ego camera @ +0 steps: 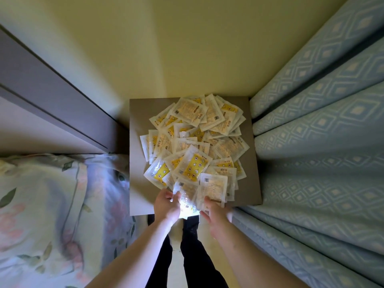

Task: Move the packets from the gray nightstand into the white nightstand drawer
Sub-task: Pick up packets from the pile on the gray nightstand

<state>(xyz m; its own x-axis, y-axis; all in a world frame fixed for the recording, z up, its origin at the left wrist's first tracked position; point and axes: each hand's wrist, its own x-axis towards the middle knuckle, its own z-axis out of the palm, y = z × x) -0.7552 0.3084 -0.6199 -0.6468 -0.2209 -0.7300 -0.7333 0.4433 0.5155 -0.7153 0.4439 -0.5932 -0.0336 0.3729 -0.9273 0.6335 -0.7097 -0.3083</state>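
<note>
At 6 o'clock, nearest to the camera, two bare forearms go up from the bottom edge, and between them are the person's dark trousers (190, 256). The left hand (167, 204) is at the near edge of the gray nightstand (138, 163). Its thumb and fingers pinch the corner of a clear packet (185, 199), which is blurred and very bright from the light. The right hand (216, 217) is just beside it, toward 5 o'clock. Its fingers are curled under the near edge of a white packet (214, 189) with a barcode, and its thumb lies on top, so it holds this packet.

Beyond the hands, the pile of packets (197, 140) covers most of the nightstand top, from the near edge to the far edge. Many packets show yellow patches with small flower marks, and the others show a pale printed side. They overlap each other in no order.

At 9 o'clock there is a bed with floral bedding (41, 204), touching the nightstand side. At 10 o'clock stands a gray headboard (52, 90). At 3 o'clock hangs a blue curtain (322, 142) with a diamond pattern, just beside the nightstand. At 12 o'clock, farthest, is the yellow wall (176, 48).
</note>
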